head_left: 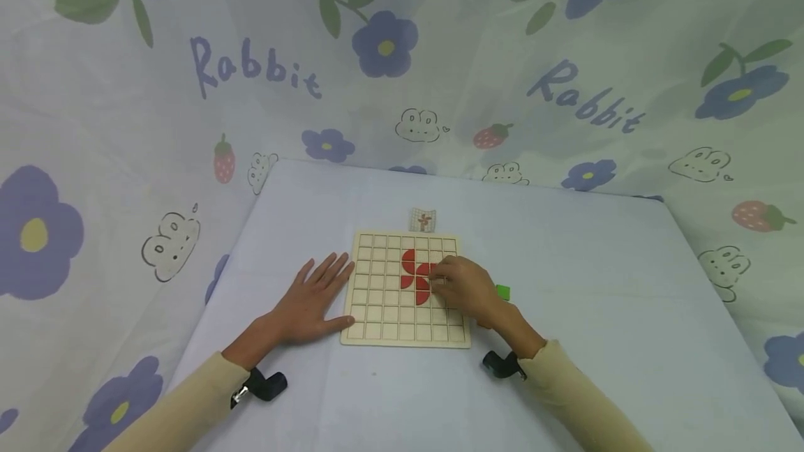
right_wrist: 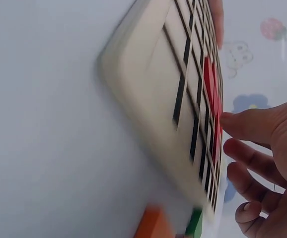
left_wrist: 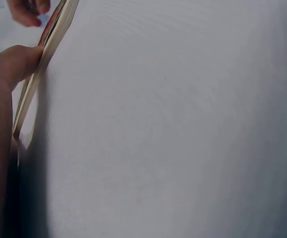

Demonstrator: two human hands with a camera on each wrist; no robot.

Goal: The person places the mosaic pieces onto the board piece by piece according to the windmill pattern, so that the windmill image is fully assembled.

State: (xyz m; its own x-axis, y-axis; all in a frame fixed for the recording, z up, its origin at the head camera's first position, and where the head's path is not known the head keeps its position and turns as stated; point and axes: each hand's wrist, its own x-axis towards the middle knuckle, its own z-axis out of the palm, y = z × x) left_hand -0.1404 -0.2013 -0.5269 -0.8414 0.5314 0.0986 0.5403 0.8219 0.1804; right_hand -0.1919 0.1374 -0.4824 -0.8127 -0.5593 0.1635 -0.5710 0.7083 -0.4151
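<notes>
A square wooden grid board (head_left: 373, 333) lies on the white table. Several red quarter-circle pieces (head_left: 408, 262) sit in its middle cells, in a pinwheel-like shape. My left hand (head_left: 312, 302) lies flat with spread fingers at the board's left side, its thumb (left_wrist: 27, 60) against the board's edge. Over the right half of the board, my right hand (head_left: 467, 287) bends down and pinches a red piece at the pinwheel's right side. In the right wrist view, the thumb (right_wrist: 245, 124) meets the red pieces while the other fingers curl beside it. The hand hides several cells.
Just beyond the board's top edge is a small card (head_left: 423, 220) printed with a red pattern on a grid. A green block (head_left: 503, 292) and an orange block (right_wrist: 154, 223) lie right of the board, partly behind my right hand. A patterned curtain (head_left: 465, 75) surrounds the table.
</notes>
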